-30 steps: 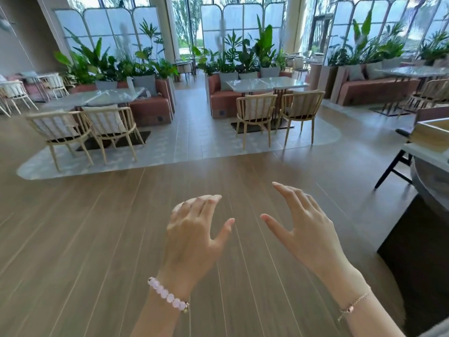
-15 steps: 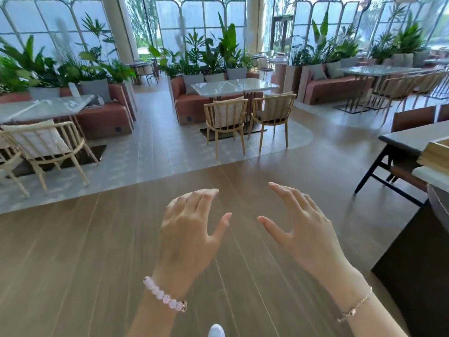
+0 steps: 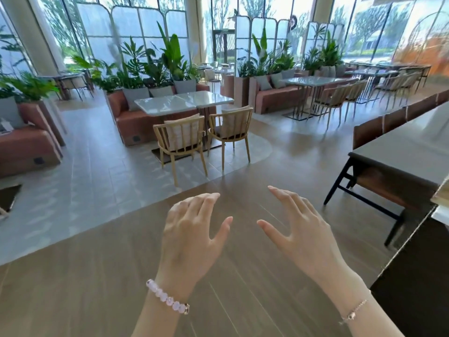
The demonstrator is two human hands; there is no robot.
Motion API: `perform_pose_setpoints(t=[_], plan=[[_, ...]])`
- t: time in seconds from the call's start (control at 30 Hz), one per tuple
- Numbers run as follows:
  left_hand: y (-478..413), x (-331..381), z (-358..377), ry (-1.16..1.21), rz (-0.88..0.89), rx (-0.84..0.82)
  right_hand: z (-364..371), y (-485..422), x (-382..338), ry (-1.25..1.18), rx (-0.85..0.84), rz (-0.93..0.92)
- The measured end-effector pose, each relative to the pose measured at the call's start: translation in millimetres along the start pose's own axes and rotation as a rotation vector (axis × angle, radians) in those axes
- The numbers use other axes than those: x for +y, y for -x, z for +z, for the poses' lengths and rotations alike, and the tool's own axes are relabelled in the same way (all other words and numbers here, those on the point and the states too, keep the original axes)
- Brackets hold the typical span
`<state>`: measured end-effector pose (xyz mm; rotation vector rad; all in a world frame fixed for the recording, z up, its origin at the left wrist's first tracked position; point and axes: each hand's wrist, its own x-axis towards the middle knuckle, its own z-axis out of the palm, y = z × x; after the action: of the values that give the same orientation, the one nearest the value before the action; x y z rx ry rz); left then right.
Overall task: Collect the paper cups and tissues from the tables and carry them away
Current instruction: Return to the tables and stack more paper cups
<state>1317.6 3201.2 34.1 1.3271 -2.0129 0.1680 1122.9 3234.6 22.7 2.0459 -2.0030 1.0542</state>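
Ahead of me: two pale wooden spindle-back chairs (image 3: 181, 142)
Behind them: terracotta upholstered sofa (image 3: 132, 122), leafy green potted plants (image 3: 170, 59)
Under me: brown wood-plank floor (image 3: 85, 276)

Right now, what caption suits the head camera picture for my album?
Left hand and right hand hover empty over wooden floor, facing a white table.

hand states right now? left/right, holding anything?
Left hand: open, fingers loosely bent, holding nothing.
Right hand: open, fingers spread, holding nothing.
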Motion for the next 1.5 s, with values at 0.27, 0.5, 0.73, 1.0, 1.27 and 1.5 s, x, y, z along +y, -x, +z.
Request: perform_pose_setpoints(t=[0.27, 0.5, 0.73, 1.0, 1.27, 1.5], plan=[[-102, -46, 89, 0.064, 0.004, -0.069, 63, -110, 45, -0.013, -0.016, 0.052], [-217, -71, 185, 0.082, 0.038, -0.103, 122, -230, 110, -0.010, 0.001, 0.056], [-353, -73, 281, 0.078, 0.080, -0.095, 151, -360, 190, 0.018, 0.033, 0.090], [-460, -74, 390, 0.147, 0.143, -0.150, 184, -456, 274, 0.069, 0.039, 0.175], [-592, -81, 526, 0.289, 0.202, -0.176, 237, -571, 364, 0.140, 0.066, 0.282], [-739, -79, 635, 0.455, 0.262, -0.241, 265, -700, 439, 0.225, 0.139, 0.380]])
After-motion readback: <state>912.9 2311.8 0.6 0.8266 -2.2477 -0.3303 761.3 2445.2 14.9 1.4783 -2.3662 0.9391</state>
